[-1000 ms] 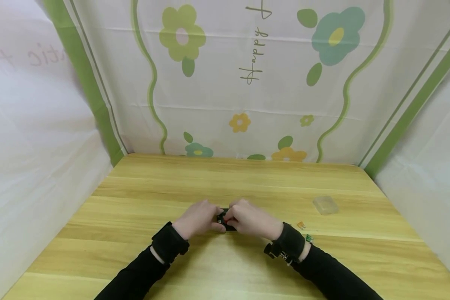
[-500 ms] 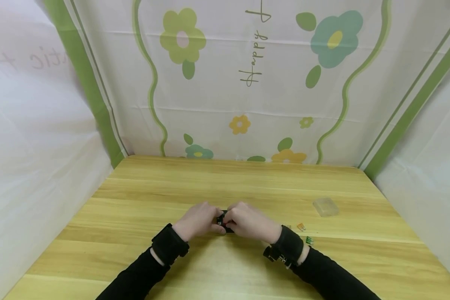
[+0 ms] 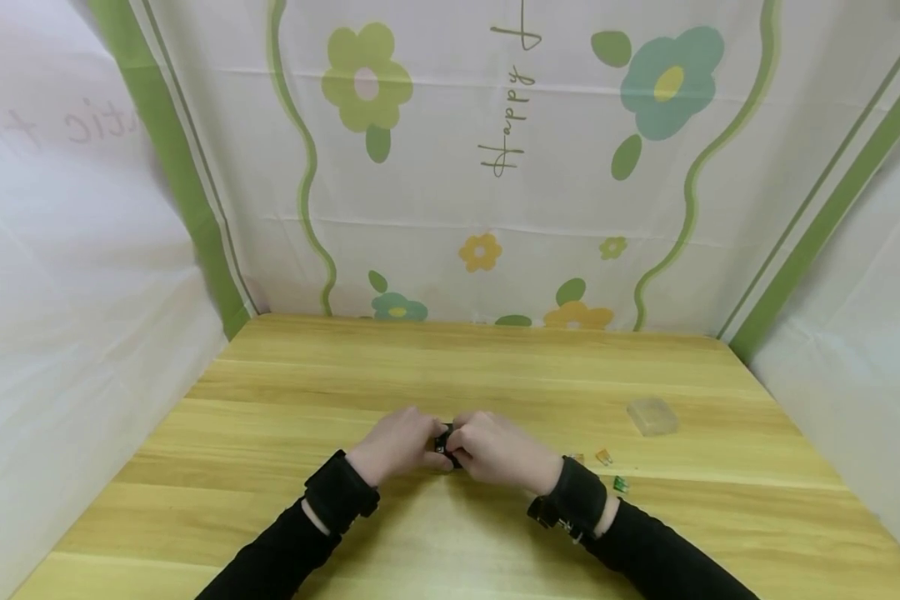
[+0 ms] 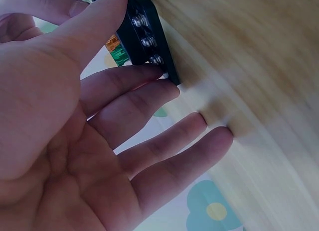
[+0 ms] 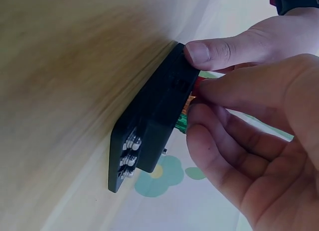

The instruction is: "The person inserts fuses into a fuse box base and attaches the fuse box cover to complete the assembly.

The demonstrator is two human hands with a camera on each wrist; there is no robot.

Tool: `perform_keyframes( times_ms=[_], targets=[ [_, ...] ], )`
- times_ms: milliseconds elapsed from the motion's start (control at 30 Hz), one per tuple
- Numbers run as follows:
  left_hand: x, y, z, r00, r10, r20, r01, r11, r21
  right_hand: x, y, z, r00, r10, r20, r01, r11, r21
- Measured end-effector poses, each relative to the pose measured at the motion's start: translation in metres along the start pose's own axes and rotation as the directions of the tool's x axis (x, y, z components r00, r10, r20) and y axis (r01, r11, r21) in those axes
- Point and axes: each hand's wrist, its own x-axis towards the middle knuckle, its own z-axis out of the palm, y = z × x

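Observation:
A black fuse block (image 5: 154, 111) with a row of metal screw terminals (image 4: 148, 40) lies on the table under both hands. My left hand (image 3: 397, 446) grips its end between thumb and fingers; the last two fingers extend past it. My right hand (image 3: 502, 450) pinches a red blade fuse (image 5: 198, 84) at the top of the block, its lower part hidden by fingers. An orange blade fuse (image 5: 188, 104) and a green blade fuse (image 5: 181, 123) stand in the block beside the red one.
To the right on the wooden table (image 3: 270, 400) lie a loose orange blade fuse (image 3: 604, 457) and a green one (image 3: 620, 483). Another small piece (image 3: 576, 457) shows by the right wristband. Behind them is a clear plastic box (image 3: 652, 417). Printed cloth (image 3: 420, 183) walls the back and sides.
Both hands stay at the fuse block. The red fuse showed between the right fingers in the head view earlier; now those fingers cover it. The whole head view has shifted slightly.

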Motion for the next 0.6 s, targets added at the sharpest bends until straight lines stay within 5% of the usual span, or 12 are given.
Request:
perform_keyframes(
  times_ms=[600],
  targets=[
    [-0.0008,-0.0001,0.0002,1.0,0.011,-0.016,-0.011,1.0,0.001,-0.0004,-0.0044,0.0045,1.0,0.01,-0.011,-0.01,0.999,-0.04]
  ],
)
